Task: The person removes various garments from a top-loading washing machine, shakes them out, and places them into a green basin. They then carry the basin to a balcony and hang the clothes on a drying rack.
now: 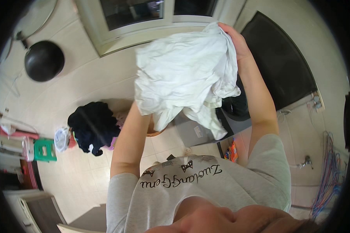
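Note:
A crumpled white cloth garment [183, 72] is held up in front of me, spread between my arms, with loose folds hanging at its lower edge. My right hand [236, 40] grips its upper right corner, the fingers partly tucked behind the fabric. My left forearm reaches up to the garment's lower left edge, and the cloth hides my left hand. Beneath the garment is a grey appliance top [189, 131], partly covered from view. A black rounded item [236, 106] rests on it, near my right forearm.
Dark clothes [93, 125] are heaped at left, near a green plastic stool [45, 150]. A black pan [44, 61] hangs on the wall. A window [163, 17] lies ahead. Rightward are a dark panel [280, 61], a tap [306, 162], bundled hangers [326, 174] and an orange packet [231, 152].

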`<state>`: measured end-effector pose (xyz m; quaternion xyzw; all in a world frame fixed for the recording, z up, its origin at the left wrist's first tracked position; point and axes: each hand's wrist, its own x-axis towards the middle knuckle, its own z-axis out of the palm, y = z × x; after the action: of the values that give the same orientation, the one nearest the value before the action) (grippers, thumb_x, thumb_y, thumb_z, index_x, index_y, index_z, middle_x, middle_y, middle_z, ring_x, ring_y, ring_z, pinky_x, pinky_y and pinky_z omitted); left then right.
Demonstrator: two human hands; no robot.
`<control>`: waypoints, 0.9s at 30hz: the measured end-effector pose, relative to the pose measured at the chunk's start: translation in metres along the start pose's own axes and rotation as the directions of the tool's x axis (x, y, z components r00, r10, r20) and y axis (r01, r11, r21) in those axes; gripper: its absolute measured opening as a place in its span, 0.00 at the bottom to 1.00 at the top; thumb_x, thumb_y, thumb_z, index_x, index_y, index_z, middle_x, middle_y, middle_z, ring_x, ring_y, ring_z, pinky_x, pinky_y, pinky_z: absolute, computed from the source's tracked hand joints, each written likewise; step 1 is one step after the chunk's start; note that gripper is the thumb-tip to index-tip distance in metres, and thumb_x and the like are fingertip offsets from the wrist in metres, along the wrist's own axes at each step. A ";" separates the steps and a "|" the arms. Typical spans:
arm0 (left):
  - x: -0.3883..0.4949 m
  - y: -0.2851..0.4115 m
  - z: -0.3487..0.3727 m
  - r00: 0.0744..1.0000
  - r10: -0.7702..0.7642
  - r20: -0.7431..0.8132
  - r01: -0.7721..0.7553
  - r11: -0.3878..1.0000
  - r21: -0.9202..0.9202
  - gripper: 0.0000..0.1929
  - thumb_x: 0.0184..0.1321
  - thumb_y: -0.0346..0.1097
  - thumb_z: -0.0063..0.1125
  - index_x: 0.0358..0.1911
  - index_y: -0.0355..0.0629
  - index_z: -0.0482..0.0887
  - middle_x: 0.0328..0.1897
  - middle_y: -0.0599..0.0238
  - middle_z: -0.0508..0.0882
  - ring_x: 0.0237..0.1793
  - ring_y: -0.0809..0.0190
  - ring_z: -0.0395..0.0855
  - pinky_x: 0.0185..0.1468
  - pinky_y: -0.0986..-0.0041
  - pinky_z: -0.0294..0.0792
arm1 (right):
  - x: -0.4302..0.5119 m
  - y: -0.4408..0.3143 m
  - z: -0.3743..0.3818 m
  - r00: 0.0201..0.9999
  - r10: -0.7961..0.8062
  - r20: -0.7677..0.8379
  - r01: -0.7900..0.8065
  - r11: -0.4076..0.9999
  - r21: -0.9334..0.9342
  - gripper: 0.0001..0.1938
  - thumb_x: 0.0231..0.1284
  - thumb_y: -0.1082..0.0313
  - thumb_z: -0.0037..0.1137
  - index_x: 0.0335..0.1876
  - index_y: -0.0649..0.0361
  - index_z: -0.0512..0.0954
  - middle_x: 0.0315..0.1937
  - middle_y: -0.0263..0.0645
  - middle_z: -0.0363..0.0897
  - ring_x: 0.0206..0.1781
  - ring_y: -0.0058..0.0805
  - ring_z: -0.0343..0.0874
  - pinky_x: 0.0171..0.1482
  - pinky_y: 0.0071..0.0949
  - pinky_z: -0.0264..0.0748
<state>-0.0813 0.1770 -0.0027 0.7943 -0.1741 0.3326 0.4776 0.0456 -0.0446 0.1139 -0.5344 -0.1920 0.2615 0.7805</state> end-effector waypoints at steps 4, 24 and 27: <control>-0.027 0.040 -0.099 0.980 -0.008 -0.198 0.120 0.818 0.563 0.19 0.63 0.43 0.51 0.55 0.43 0.71 0.54 0.61 0.75 0.54 0.59 0.71 0.56 0.68 0.67 | 0.028 0.033 0.020 0.978 0.123 0.169 0.016 0.760 -0.649 0.16 0.63 0.55 0.53 0.46 0.60 0.79 0.39 0.34 0.81 0.39 0.20 0.79 0.40 0.20 0.76; -0.221 -0.005 -0.119 0.827 -0.466 -0.316 0.561 0.634 0.533 0.43 0.33 0.46 0.77 0.59 0.47 0.70 0.64 0.46 0.65 0.63 0.39 0.60 0.64 0.54 0.58 | 0.056 0.158 0.178 0.852 0.200 0.484 -0.261 0.964 0.061 0.15 0.64 0.62 0.55 0.49 0.64 0.74 0.42 0.36 0.80 0.42 0.25 0.80 0.45 0.25 0.78; -0.238 -0.028 -0.108 0.658 -0.753 -0.008 0.730 0.639 -0.242 0.22 0.57 0.44 0.62 0.53 0.45 0.75 0.50 0.62 0.78 0.57 0.58 0.71 0.60 0.67 0.62 | 0.055 0.139 0.177 0.881 0.097 0.462 -0.158 0.983 0.094 0.15 0.62 0.62 0.56 0.49 0.63 0.75 0.41 0.36 0.80 0.42 0.25 0.80 0.45 0.24 0.77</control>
<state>-0.2750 0.2749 -0.1511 0.7190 0.1579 0.1286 0.6645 -0.0417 0.1597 0.0481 -0.4181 -0.3169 0.4421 0.7275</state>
